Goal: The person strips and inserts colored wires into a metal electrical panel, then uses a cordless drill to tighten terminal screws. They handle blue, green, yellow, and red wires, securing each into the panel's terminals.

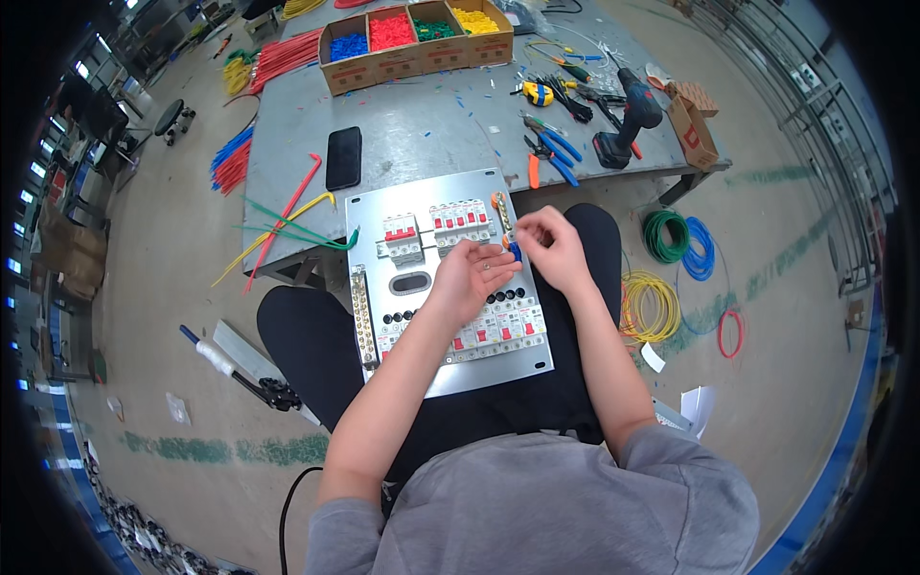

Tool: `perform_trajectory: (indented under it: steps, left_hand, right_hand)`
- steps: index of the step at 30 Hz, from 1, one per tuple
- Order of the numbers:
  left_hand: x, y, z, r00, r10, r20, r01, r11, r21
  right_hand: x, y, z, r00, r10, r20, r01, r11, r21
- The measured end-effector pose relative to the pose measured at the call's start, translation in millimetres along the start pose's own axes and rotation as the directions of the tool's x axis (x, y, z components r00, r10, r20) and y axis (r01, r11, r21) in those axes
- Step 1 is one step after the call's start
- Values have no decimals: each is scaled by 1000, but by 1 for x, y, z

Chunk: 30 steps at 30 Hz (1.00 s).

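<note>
A grey metal mounting plate (446,379) lies across my lap, its far end against the workbench edge. It carries a three-switch circuit breaker (402,238), a group of breakers (462,222), a lower breaker row (498,329) and a brass terminal bar (362,316) at the left. My left hand (468,280) hovers palm up over its middle, fingers stretched out; a tiny shiny speck, too small to name, shows on them. My right hand (556,249) is closed in a pinch beside the right terminal bar (502,213) and its blue holder (515,251); anything between the fingertips is hidden.
On the workbench (422,125) are a phone (344,158), loose coloured wires (287,216), a box of coloured caps (374,72), pliers (554,153), a tape measure (537,93) and a cordless drill (632,120). Wire coils (652,305) lie on the floor at right.
</note>
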<state>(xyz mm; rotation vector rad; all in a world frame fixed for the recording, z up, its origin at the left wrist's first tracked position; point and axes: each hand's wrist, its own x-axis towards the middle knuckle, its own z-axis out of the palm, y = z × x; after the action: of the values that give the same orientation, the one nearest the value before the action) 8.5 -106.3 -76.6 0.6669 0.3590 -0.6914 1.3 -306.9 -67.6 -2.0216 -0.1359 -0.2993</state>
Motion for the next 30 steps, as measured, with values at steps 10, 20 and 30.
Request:
perform_trajectory:
  steps: [10, 20, 30]
  left_hand:
    - [0, -1, 0, 997, -14, 71, 10, 999, 52]
    - [6, -6, -3, 994, 22, 107, -38, 989, 141]
    - [3, -5, 7, 994, 109, -21, -85, 868, 489]
  right_hand:
    - [-20, -32, 8, 936, -173, 307, 250, 940, -231]
    - [-19, -38, 13, 966, 18, 259, 52, 964, -262]
    - [-10, -12, -4, 997, 75, 25, -72, 992, -106]
